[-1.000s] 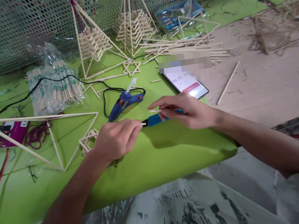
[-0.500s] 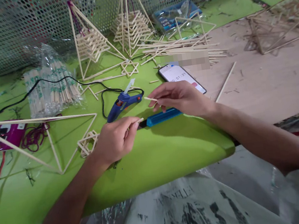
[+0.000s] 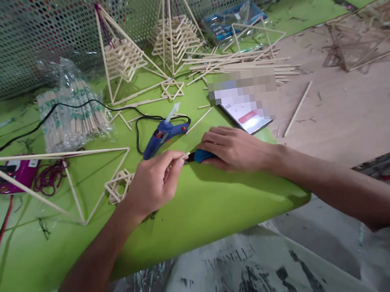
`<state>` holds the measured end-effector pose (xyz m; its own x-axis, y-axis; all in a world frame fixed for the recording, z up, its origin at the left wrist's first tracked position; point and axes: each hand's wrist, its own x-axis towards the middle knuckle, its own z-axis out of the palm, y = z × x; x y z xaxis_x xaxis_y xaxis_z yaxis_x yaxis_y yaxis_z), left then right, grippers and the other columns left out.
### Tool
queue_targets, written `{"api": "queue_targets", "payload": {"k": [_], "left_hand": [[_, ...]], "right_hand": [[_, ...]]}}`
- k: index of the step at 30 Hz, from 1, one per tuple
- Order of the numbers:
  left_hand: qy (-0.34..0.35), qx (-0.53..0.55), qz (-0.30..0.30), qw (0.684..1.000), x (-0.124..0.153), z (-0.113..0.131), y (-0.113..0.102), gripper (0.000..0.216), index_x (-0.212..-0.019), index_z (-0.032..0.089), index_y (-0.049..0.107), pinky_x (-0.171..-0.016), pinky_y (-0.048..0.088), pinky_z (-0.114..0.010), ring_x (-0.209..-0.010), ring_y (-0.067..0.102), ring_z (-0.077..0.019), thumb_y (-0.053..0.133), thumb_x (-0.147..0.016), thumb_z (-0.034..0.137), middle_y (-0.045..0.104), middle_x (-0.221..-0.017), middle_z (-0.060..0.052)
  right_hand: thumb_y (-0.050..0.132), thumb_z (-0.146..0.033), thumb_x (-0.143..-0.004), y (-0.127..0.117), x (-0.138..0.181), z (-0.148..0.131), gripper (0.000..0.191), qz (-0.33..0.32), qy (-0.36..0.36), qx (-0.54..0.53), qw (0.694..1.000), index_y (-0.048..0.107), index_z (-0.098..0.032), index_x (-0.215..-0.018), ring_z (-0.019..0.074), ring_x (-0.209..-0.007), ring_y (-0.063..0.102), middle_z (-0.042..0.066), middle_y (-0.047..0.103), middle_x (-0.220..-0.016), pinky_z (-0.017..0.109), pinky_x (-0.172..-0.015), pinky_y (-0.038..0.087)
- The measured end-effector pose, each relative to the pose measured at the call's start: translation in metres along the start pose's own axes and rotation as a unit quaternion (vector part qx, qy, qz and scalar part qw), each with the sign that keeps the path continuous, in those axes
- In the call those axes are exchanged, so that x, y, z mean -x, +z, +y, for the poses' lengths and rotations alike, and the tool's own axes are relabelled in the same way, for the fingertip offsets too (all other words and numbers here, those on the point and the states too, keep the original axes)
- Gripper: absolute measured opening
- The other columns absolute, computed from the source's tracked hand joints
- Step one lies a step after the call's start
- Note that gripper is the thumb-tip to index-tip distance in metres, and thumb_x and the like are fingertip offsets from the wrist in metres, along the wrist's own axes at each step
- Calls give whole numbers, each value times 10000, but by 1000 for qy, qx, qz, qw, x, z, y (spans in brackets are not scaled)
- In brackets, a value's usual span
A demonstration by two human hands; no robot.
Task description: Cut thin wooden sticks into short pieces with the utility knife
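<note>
Two pyramids [image 3: 152,45] stood finished far; left hand [image 3: 154,180] pinched a stick [image 3: 182,157], right hand [image 3: 233,149] gripped the cutter [image 3: 199,155].

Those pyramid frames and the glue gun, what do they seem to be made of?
Pyramid frames: thin pale sticks, likely bamboo or wood, matte and unpainted. Glue gun: blue moulded plastic with a slight sheen, an orange trigger and a black cord.
</note>
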<state>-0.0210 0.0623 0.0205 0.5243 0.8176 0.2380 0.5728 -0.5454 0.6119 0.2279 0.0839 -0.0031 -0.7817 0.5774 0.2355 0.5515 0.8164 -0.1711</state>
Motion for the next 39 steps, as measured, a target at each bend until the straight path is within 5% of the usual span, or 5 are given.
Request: {"api": "queue_targets", "payload": {"k": [13, 19, 24, 32, 39], "left_hand": [[3, 74, 44, 996, 0, 8, 0, 133, -930, 165, 661, -541, 367, -204, -546, 475, -63, 533, -934, 204, 638, -730, 12], [22, 104, 43, 993, -3, 7, 6, 108, -945, 178, 643, -594, 396, -200, -651, 557, -78, 548, -937, 228, 683, -830, 1], [8, 112, 54, 992, -10, 6, 14, 153, -952, 180, 635, -567, 375, -205, -563, 490, -67, 507, -962, 263, 644, -757, 16], [-48, 128, 39, 990, -27, 18, 33, 161, -1006, 194, 602, -691, 440, -220, -793, 621, -128, 454, -977, 249, 688, -917, -31], [-29, 182, 41, 982, -27, 14, 44, 117, -987, 198, 575, -570, 358, -225, -585, 467, -103, 463, -957, 212, 549, -697, 24]], "right_hand": [[465, -451, -950, -4, 10, -8, 346, 158, 68, -142, 975, 483, -141, -1101, 112, -508, 448, 0, 547, -701, 284, -484, 344], [531, -560, -905, 5, 7, -15, 364, 149, -1, -40, 988, 498, -206, -826, 110, -494, 421, -23, 514, -604, 302, -480, 288], [486, -280, -953, -1, 1, -10, 252, 152, 75, 1, 985, 486, -215, -709, 111, -548, 405, -12, 519, -614, 297, -542, 274], [540, -290, -787, -6, -1, 4, 157, 127, 168, -7, 978, 536, -203, -657, 105, -524, 380, -16, 532, -578, 285, -528, 215], [496, -186, -662, -6, -1, 10, 160, 95, 205, -11, 974, 635, -191, -741, 115, -543, 455, 0, 622, -629, 268, -526, 210]]}}
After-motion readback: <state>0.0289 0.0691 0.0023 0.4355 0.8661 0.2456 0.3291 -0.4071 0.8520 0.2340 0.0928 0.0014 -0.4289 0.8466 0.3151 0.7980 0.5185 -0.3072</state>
